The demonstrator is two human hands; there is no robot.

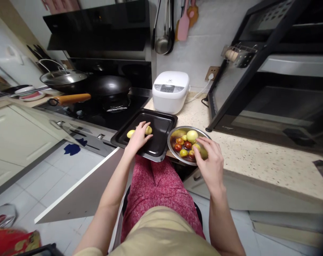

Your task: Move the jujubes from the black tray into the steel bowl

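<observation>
My left hand [139, 138] reaches over a black baking tray [161, 122], its fingers and thumb curved around a small yellow fruit [148, 130]. A second yellow piece [131, 133] shows on the other side of that hand, resting on the tray. My right hand [211, 156] is at the right rim of a steel bowl [172, 136]. Its thumb and fingertips close on a small yellow-green fruit [196, 147]. Red-brown fruits [187, 145], further yellow-green ones and a larger pale yellow round one [192, 136] lie in the bowl.
A white rice cooker [170, 94] stands behind the tray. To the left, a wok [108, 86] with a wooden handle and a lidded pan [63, 79] sit on the stove. A black oven [289, 103] fills the right. An open cabinet door [81, 188] juts out below.
</observation>
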